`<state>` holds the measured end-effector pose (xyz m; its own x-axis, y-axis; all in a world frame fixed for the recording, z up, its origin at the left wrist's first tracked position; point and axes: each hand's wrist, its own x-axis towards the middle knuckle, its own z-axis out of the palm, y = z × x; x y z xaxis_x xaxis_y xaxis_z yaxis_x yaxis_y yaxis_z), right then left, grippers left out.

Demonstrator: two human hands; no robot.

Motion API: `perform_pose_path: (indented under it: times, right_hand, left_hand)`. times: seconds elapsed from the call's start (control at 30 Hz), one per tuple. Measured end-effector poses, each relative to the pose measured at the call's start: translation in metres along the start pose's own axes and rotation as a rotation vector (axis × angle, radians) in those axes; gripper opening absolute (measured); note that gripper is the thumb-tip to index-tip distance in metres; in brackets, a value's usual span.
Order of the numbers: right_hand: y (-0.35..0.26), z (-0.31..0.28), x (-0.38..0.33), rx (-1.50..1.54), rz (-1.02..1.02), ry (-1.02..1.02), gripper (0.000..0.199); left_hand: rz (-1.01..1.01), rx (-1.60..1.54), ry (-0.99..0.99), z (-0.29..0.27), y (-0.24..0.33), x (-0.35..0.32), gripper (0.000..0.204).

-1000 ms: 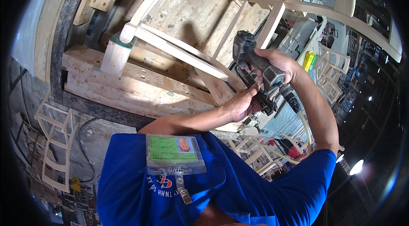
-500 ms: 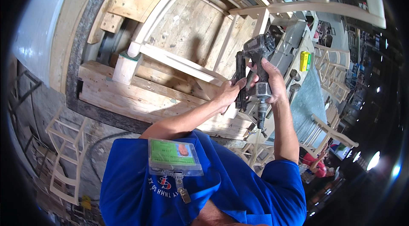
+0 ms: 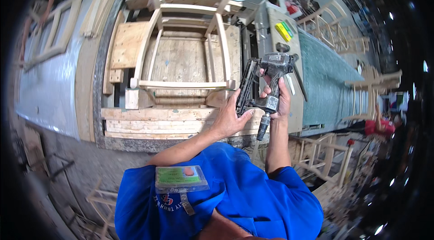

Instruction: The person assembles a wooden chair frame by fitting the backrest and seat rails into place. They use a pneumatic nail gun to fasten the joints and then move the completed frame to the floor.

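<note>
My right hand (image 3: 282,101) is wrapped round the grip of a black pneumatic nail gun (image 3: 276,63), its air fitting (image 3: 263,127) hanging below. My left hand (image 3: 229,120) grips the lower end of the gun's long magazine (image 3: 247,84), thumb and fingers on either side of it. Whether nails are in the magazine I cannot tell. To the left of the gun, a pale wooden chair frame (image 3: 183,85) rests on the workbench, its front rail towards me and its back at the far side.
Thick wooden beams (image 3: 149,124) line the bench's near edge. A yellow-green box (image 3: 284,31) and a hammer (image 3: 298,75) lie on the side board at right. Beyond is a green-topped table (image 3: 323,68). More chairs (image 3: 323,156) and a person in red (image 3: 382,126) are farther right.
My view has swung round, so the chair frame now appears straight and farther left. My left hand has shifted down the magazine to its lower end; my right hand keeps its hold.
</note>
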<state>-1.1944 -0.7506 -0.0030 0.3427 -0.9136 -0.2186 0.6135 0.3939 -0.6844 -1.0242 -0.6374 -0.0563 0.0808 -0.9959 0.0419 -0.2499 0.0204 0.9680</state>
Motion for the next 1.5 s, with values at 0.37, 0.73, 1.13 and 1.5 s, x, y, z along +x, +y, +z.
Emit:
perform_pose_path:
  times: [0.37, 0.73, 1.13, 1.5]
  right_hand:
    - [-0.04, -0.079, -0.116, 0.307, -0.535, 0.094, 0.06]
    - [-0.06, -0.197, -0.28, 0.28, -0.919, 0.448, 0.064]
    - [0.0, -0.22, -0.373, 0.433, -0.867, 0.689, 0.072]
    - [0.01, -0.227, -0.383, 0.433, -0.861, 0.742, 0.058]
  left_hand:
    - [0.246, 0.212, -0.114, 0.075, 0.056, -0.011, 0.053]
    - [0.106, 0.341, -0.932, 0.104, 0.035, 0.016, 0.042]
    - [0.285, 0.677, -0.85, 0.348, -0.001, 0.185, 0.027]
    - [0.423, 0.881, -1.019, 0.415, -0.013, 0.158, 0.041]
